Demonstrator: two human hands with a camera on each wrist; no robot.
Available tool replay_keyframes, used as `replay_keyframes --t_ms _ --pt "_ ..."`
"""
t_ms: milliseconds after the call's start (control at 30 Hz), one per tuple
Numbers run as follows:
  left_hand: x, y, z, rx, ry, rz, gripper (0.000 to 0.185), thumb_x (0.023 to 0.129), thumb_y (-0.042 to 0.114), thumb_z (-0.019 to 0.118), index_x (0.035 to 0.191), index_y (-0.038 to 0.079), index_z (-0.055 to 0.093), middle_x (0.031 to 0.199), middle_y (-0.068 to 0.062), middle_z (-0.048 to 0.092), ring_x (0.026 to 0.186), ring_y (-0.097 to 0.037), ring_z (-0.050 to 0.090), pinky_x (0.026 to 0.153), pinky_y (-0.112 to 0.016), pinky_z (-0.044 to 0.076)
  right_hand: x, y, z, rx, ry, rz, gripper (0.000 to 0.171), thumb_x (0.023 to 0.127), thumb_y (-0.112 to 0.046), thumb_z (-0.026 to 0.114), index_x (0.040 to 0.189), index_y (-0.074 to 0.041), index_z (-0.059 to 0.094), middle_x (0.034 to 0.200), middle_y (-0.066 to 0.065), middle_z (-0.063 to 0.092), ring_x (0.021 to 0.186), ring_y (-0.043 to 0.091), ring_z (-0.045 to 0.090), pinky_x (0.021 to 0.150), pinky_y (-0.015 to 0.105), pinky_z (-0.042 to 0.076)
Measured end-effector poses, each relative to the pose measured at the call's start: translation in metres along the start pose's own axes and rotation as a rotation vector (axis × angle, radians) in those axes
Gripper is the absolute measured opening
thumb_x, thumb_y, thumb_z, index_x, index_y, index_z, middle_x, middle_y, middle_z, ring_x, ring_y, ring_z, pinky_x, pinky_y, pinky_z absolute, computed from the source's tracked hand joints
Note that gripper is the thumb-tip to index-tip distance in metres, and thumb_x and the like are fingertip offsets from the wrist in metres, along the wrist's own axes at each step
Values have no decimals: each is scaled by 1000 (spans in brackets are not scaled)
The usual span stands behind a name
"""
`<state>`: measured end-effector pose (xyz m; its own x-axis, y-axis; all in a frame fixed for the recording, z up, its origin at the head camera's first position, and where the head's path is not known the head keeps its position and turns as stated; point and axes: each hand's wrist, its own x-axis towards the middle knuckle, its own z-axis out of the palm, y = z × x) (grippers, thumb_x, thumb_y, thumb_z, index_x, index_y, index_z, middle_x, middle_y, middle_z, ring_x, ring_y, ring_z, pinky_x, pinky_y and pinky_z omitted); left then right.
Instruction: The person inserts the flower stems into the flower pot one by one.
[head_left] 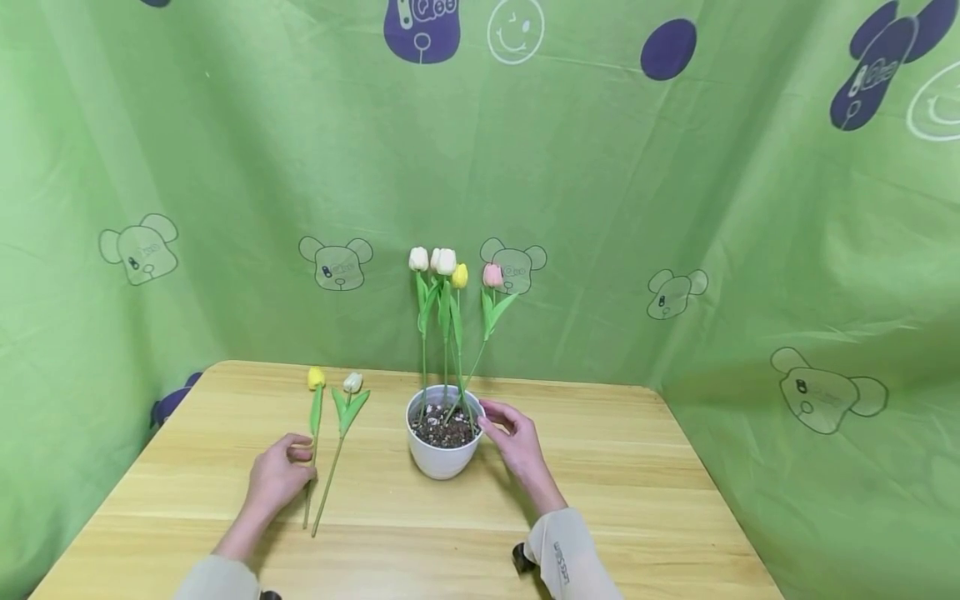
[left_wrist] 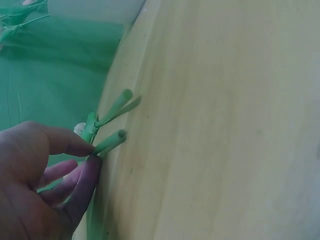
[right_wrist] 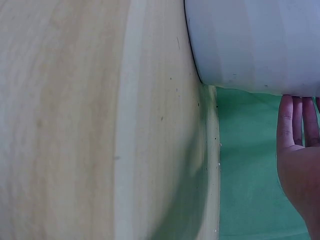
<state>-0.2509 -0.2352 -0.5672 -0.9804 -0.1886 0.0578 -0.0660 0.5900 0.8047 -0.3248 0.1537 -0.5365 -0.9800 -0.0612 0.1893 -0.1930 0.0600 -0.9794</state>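
On the left of the table, my left hand (head_left: 279, 473) pinches the green stem of a yellow artificial tulip (head_left: 316, 379) between thumb and forefinger. The left wrist view shows the stem's lower end (left_wrist: 111, 142) sticking out past my fingertips. A white tulip (head_left: 352, 383) lies just to its right. Several white, yellow and pink tulips (head_left: 446, 262) stand in a white pot (head_left: 442, 461) filled with dark, speckled soil (head_left: 447, 431). My right hand (head_left: 516, 440) touches the pot's right side near the rim, its fingers fairly straight against the wall in the right wrist view.
The wooden table (head_left: 622, 500) carries the pot near its middle. A green curtain (head_left: 570, 167) printed with bear heads and smiley faces hangs behind and at both sides. The pink tulip (head_left: 492, 276) leans outward to the right.
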Motion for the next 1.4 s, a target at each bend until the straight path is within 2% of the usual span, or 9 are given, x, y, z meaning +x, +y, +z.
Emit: replay_keyframes --t_ms 67,133,233,333,533,667,867,1200,1400 --pt "0 0 -2 11 3 -10 51 79 4 77 128 -2 65 106 -18 76 93 -32 73 90 -58 57 0 0 0 -4 -1 5 37 93 2 72 129 6 66 130 27 67 105 8 66 94 18 57" --pt "-1 0 -3 5 8 -19 47 80 5 77 125 -3 66 100 -14 77 88 -28 72 87 -54 59 -1 0 0 -8 3 4 37 93 2 72 129 5 67 130 26 68 104 6 66 93 18 57" --pt "-2 1 -5 -53 3 -48 44 81 2 75 123 -7 67 95 -12 75 80 -20 71 75 -40 64 -1 1 1 -10 12 -9 37 93 0 73 129 3 67 129 24 68 104 6 66 94 17 57" --pt "-4 2 -5 -144 -13 -99 43 83 -1 72 124 -9 66 97 -14 73 78 -18 69 65 -27 64 -2 2 1 -10 15 -25 37 94 -2 73 130 2 68 130 23 68 107 8 66 95 18 57" --pt "-7 4 -5 -241 -37 -154 41 87 -3 69 128 -10 64 102 -16 70 84 -19 68 69 -28 65 -2 4 1 9 5 -42 38 94 -2 73 131 3 67 131 24 67 111 13 66 98 21 57" --pt "-7 6 -4 -262 -35 -141 42 88 -3 69 130 -8 63 107 -17 70 86 -20 69 70 -29 65 -2 3 1 17 7 -40 37 93 -1 73 130 3 67 131 24 67 111 13 66 98 20 57" --pt "-9 12 -4 -311 -24 -119 44 90 -2 69 133 -5 61 112 -21 67 82 -19 71 70 -30 65 -4 3 0 18 8 -40 37 93 -2 73 130 3 67 131 24 67 111 14 66 98 20 57" --pt "-14 27 -3 -399 -16 -86 47 90 -6 66 136 -2 60 120 -27 64 85 -27 73 76 -32 66 -2 4 0 2 4 -48 38 94 -4 73 131 2 67 131 22 68 113 16 66 98 20 57" --pt "-15 40 -3 -433 1 -38 50 86 -8 67 135 1 62 119 -25 66 84 -25 73 75 -33 66 -2 3 0 7 -6 -47 39 93 -4 74 131 2 67 130 23 68 112 15 66 98 21 57"
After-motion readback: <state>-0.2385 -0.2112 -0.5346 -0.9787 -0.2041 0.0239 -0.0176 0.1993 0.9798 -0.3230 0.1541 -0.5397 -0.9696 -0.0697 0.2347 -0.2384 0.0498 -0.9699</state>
